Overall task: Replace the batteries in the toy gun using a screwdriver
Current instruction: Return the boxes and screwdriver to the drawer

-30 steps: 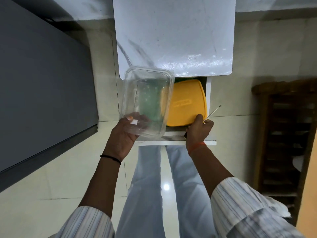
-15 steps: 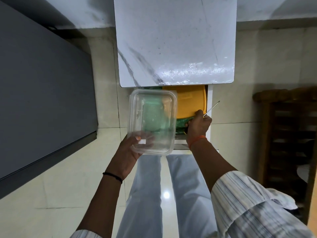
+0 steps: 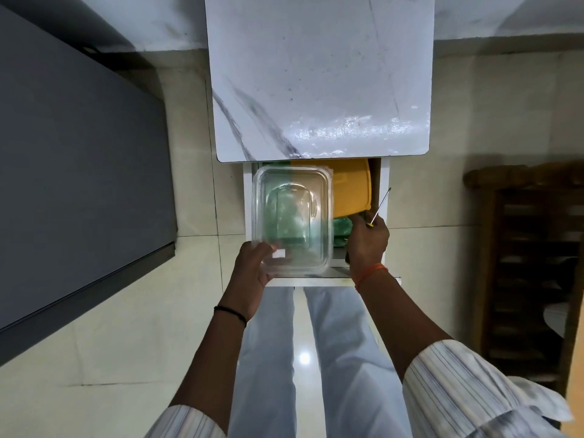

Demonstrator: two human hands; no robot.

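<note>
The left hand (image 3: 252, 263) grips a clear rectangular plastic tub (image 3: 292, 221) over the open white drawer (image 3: 384, 197); the right hand (image 3: 368, 240), clutching the thin metal-shafted screwdriver (image 3: 380, 205), tilts a yellow lid (image 3: 350, 191), probably searching. No toy gun shows.

Dim, glare on marble tabletop (image 3: 319, 74)

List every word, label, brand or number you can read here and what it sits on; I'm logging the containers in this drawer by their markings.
None can be read.
Clear plastic container, held by the left hand: a small white sticker near the thumb, apparently blank.
Yellow lid in the drawer: no marking can be made out.
Screwdriver in the right hand: no print visible.
</note>
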